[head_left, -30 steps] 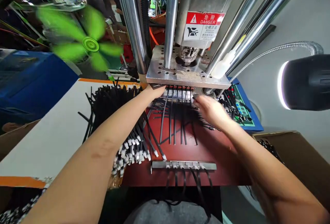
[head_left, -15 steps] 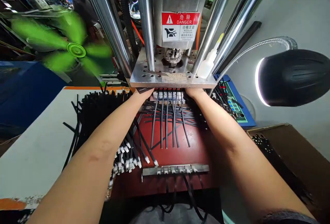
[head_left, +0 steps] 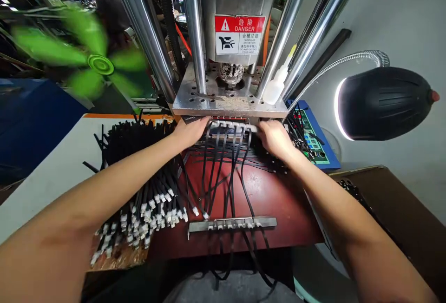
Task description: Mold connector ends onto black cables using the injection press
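My left hand (head_left: 190, 132) and my right hand (head_left: 275, 138) grip opposite ends of a metal fixture bar (head_left: 232, 127) lined with white cable connectors, just below the front edge of a steel press platen (head_left: 230, 101). Black flat cables (head_left: 232, 187) hang from this bar across a dark red work table (head_left: 285, 214). A second loaded metal fixture bar (head_left: 232, 225) lies nearer me on the table. To the left of it, a heap of black cables with white connectors (head_left: 149, 214) lies under my left forearm. The bar's middle is partly shadowed.
Chrome press columns (head_left: 195, 24) rise around a danger label (head_left: 239, 35). A black lamp (head_left: 383, 103) hangs at right above a blue control panel (head_left: 313, 133). A cardboard box (head_left: 383, 191) stands at lower right, and a green fan (head_left: 101, 63) spins at upper left.
Both hands have come together at the fixture bar under the platen. The bar now sits in their grip at the platen's front edge, and its cables hang looser and curved.
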`<state>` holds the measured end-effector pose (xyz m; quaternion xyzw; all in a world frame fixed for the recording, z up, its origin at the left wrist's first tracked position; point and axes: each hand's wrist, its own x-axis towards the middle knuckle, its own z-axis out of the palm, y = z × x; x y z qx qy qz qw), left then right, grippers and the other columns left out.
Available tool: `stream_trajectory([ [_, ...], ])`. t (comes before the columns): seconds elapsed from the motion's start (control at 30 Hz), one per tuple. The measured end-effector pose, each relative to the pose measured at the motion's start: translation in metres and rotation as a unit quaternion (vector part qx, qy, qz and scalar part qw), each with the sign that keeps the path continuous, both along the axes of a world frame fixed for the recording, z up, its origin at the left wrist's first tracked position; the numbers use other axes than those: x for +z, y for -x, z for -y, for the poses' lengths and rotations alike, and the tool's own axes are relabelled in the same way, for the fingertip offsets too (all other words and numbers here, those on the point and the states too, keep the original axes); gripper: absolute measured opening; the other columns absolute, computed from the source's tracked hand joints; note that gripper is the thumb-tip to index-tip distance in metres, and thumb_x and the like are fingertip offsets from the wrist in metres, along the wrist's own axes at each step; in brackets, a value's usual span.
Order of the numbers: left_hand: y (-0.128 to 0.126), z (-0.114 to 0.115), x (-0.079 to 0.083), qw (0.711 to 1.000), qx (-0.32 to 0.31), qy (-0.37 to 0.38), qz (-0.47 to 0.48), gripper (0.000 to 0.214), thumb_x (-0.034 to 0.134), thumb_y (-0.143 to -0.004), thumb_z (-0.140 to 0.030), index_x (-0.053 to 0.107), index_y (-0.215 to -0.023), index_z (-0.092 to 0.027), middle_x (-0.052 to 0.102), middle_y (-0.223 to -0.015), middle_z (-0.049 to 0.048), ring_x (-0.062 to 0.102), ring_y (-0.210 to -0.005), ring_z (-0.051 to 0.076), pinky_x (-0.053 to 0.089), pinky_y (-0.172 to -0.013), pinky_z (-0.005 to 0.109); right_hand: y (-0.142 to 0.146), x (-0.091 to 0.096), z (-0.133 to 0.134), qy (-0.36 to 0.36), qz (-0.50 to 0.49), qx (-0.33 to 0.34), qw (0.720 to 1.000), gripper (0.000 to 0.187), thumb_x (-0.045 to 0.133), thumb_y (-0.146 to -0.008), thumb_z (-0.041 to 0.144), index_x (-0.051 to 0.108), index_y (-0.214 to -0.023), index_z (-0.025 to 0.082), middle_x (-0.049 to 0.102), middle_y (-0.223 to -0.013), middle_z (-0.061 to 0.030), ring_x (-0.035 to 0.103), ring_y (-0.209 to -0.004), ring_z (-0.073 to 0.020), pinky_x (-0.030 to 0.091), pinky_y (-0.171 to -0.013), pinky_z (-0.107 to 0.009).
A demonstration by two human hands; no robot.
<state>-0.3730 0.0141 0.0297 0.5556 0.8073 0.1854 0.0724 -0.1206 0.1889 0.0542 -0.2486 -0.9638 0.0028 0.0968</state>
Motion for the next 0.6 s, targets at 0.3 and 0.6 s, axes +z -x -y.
stream_trajectory([
  [0.3,-0.121,0.035,0.010,0.942,-0.305,0.031,-0.139,0.020,0.052,-0.089,-0.014,0.069,-0.099,-0.018,0.067,-0.101,0.0114,0.053,-0.109,0.029,0.038,-0.089,0.044,-0.167,-0.007,0.068,0.172,0.033,0.097,0.980,0.022,0.056,-0.092,0.027,0.067,-0.110,0.021,0.069,-0.105,-0.0107,0.063,-0.096,-0.0257,0.054,-0.085,-0.042],
  [0.6,-0.170,0.025,0.018,0.905,-0.239,0.093,0.340,0.071,0.014,-0.102,-0.056,0.072,-0.089,-0.018,0.071,-0.097,0.0091,0.065,-0.093,0.022,0.047,-0.090,0.036,-0.148,-0.002,0.071,0.185,-0.054,0.116,0.974,0.061,0.048,-0.082,0.006,0.055,-0.139,0.026,0.063,-0.134,-0.0047,0.062,-0.119,-0.0220,0.052,-0.103,-0.039],
])
